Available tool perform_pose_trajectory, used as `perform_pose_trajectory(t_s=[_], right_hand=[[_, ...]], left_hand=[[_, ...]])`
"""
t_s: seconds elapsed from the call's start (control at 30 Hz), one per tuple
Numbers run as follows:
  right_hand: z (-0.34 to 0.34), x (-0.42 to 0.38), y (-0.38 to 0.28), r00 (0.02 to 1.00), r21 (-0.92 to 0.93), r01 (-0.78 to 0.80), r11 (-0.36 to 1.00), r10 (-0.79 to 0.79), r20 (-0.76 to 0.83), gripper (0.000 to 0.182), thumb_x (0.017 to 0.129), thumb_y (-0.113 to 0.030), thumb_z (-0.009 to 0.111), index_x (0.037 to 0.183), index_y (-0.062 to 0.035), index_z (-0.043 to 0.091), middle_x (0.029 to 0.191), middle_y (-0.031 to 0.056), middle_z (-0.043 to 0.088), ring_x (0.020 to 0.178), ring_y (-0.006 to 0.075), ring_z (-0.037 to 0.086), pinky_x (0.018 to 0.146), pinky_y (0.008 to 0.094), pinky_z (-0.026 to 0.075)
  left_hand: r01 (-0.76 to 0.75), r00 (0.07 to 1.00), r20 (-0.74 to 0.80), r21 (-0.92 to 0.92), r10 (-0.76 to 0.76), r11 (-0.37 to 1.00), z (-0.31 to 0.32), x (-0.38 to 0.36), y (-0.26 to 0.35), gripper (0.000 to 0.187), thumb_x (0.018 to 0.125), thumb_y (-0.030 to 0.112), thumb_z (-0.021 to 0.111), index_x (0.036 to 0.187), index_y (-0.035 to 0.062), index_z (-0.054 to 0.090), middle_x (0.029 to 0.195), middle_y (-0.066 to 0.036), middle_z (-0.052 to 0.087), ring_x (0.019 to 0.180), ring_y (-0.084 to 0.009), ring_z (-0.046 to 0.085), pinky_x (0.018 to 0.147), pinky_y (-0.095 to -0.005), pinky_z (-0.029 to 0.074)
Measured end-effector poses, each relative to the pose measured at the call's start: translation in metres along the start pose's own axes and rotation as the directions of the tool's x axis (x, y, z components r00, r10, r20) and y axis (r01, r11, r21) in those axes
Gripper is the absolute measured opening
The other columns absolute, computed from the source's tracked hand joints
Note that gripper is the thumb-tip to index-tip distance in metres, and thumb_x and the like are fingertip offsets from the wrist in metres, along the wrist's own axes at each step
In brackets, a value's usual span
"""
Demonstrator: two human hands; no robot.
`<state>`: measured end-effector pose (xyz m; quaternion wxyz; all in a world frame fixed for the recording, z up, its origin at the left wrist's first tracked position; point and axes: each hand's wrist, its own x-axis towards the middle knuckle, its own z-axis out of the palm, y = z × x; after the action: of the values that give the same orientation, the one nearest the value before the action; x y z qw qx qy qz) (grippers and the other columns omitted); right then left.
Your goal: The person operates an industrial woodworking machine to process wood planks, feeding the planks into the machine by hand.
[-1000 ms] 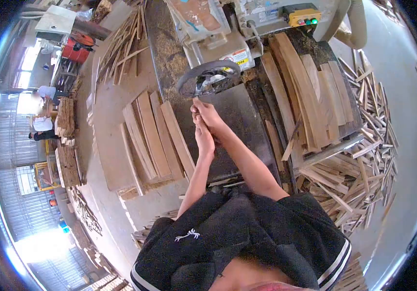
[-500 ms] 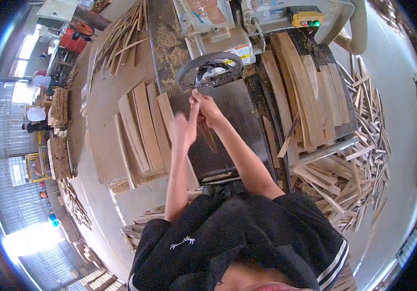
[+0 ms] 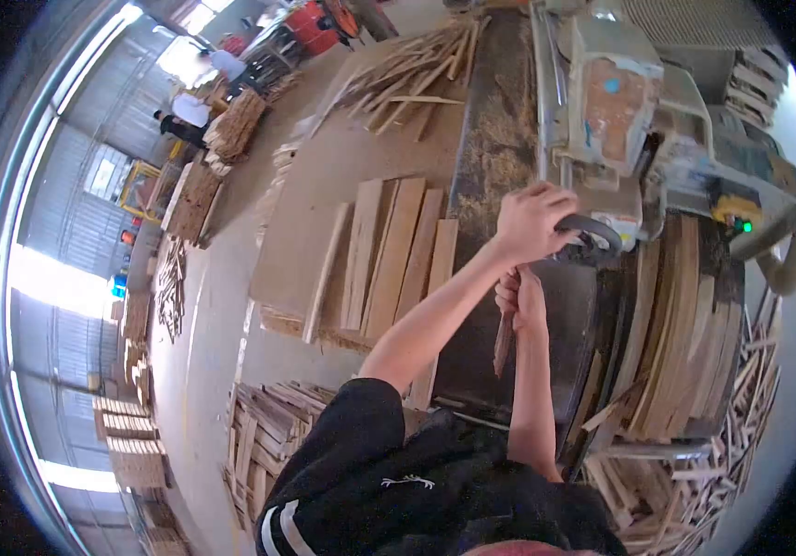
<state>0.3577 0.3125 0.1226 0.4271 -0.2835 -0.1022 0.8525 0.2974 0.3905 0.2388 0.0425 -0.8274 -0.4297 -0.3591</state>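
My left hand (image 3: 537, 224) is closed over the left end of a black curved rim (image 3: 599, 228), which looks like a handwheel or guard on the front of the machine (image 3: 609, 120). Just below it, my right hand (image 3: 522, 298) has its fingers wrapped round a thin, rough wood strip (image 3: 503, 347). The strip points down toward my body, above the dark machine table (image 3: 472, 343). My left palm and part of the rim under it are hidden.
Left of the machine, boards (image 3: 396, 259) lie on a large sheet (image 3: 315, 213); thin offcuts (image 3: 416, 79) lie beyond. Curved boards (image 3: 671, 334) are stacked right. A yellow switch box (image 3: 734, 212) has a green light. Scrap wood (image 3: 268, 435) lies on the floor. Distant people stand at upper left.
My left hand has moved from beside my right hand up onto the black rim. My right hand has come down a little toward me with the strip. The view has turned left.
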Motion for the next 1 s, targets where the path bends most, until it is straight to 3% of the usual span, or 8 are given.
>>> perform_pose_trajectory(t_s=[0.23, 0.3, 0.37, 0.5, 0.63, 0.7, 0.87, 1.0], right_hand=[[-0.012, 0.009, 0.003, 1.000, 0.096, 0.020, 0.995, -0.021, 0.010, 0.039, 0.110, -0.043, 0.049, 0.081, -0.0164, 0.043, 0.061, -0.0070, 0.025, 0.045, 0.0063, 0.023, 0.041, 0.0258, 0.017], [-0.038, -0.004, -0.009, 0.951, 0.178, 0.261, 0.949, -0.222, -0.214, 0.044, 0.110, -0.048, 0.046, 0.080, -0.0161, 0.043, 0.060, -0.0065, 0.022, 0.045, 0.0074, 0.021, 0.042, 0.0278, 0.017], [-0.058, -0.043, -0.059, 0.906, -0.217, 0.359, 0.908, -0.394, -0.151, 0.047, 0.110, -0.049, 0.046, 0.078, -0.0144, 0.045, 0.060, -0.0069, 0.023, 0.044, 0.0069, 0.021, 0.041, 0.0290, 0.018], [-0.045, -0.064, -0.088, 0.909, -0.256, 0.299, 0.919, -0.356, -0.217, 0.045, 0.110, -0.045, 0.046, 0.080, -0.0121, 0.048, 0.059, -0.0065, 0.032, 0.042, 0.0061, 0.028, 0.037, 0.0265, 0.018], [-0.042, -0.061, -0.085, 0.876, -0.356, 0.346, 0.868, -0.435, -0.209, 0.046, 0.110, -0.045, 0.046, 0.079, -0.0110, 0.047, 0.056, -0.0036, 0.035, 0.040, 0.0075, 0.031, 0.038, 0.0285, 0.022], [-0.036, -0.062, -0.082, 0.864, -0.372, 0.348, 0.861, -0.448, -0.231, 0.046, 0.110, -0.046, 0.047, 0.079, -0.0110, 0.047, 0.056, -0.0041, 0.034, 0.040, 0.0074, 0.031, 0.037, 0.0285, 0.022], [-0.044, -0.056, -0.076, 0.868, -0.328, 0.365, 0.871, -0.446, -0.220, 0.046, 0.109, -0.047, 0.048, 0.080, -0.0117, 0.046, 0.055, -0.0053, 0.034, 0.039, 0.0065, 0.030, 0.036, 0.0279, 0.022], [-0.037, -0.053, -0.071, 0.846, -0.290, 0.397, 0.871, -0.470, -0.252, 0.044, 0.109, -0.046, 0.049, 0.080, -0.0129, 0.045, 0.055, -0.0057, 0.035, 0.038, 0.0051, 0.030, 0.035, 0.0257, 0.022]], left_hand=[[-0.016, 0.993, -0.122, -0.090, 0.005, 0.996, 0.011, -0.013, -0.010, 0.027, 0.074, 0.019, 0.080, 0.098, 0.0099, 0.074, 0.106, -0.001, 0.073, 0.098, -0.0279, 0.069, 0.082, -0.0387, 0.058], [0.454, 0.812, -0.115, -0.493, -0.573, 0.742, 0.038, -0.073, -0.023, 0.022, 0.083, 0.018, 0.075, 0.102, 0.0065, 0.075, 0.115, -0.009, 0.071, 0.109, -0.0308, 0.066, 0.092, -0.0397, 0.053], [0.409, 0.788, -0.355, -0.309, -0.503, 0.859, 0.087, -0.121, -0.042, 0.026, 0.091, 0.018, 0.070, 0.113, 0.0032, 0.072, 0.125, -0.016, 0.066, 0.123, -0.0335, 0.058, 0.103, -0.0422, 0.045], [0.658, 0.608, -0.384, -0.246, -0.695, 0.712, 0.128, -0.162, -0.010, 0.047, 0.095, 0.025, 0.070, 0.132, -0.0024, 0.056, 0.136, -0.025, 0.054, 0.131, -0.0425, 0.048, 0.113, -0.0486, 0.035], [0.584, 0.717, -0.212, -0.337, -0.664, 0.739, 0.097, -0.181, -0.028, 0.061, 0.092, 0.025, 0.076, 0.139, -0.0013, 0.048, 0.139, -0.025, 0.050, 0.134, -0.0435, 0.045, 0.114, -0.0495, 0.035], [0.451, 0.882, -0.118, -0.076, -0.457, 0.889, 0.062, -0.177, -0.028, 0.056, 0.091, 0.024, 0.077, 0.136, 0.0011, 0.052, 0.139, -0.021, 0.053, 0.134, -0.0419, 0.045, 0.113, -0.0501, 0.037], [0.524, 0.843, -0.071, -0.116, -0.533, 0.844, 0.031, -0.207, -0.051, 0.048, 0.087, 0.022, 0.080, 0.128, 0.0070, 0.059, 0.136, -0.014, 0.058, 0.136, -0.0384, 0.046, 0.112, -0.0495, 0.039], [0.533, 0.838, -0.022, 0.242, -0.544, 0.811, 0.014, -0.226, -0.062, 0.049, 0.088, 0.028, 0.079, 0.128, 0.0070, 0.058, 0.137, -0.014, 0.057, 0.138, -0.0395, 0.043, 0.112, -0.0532, 0.035]])
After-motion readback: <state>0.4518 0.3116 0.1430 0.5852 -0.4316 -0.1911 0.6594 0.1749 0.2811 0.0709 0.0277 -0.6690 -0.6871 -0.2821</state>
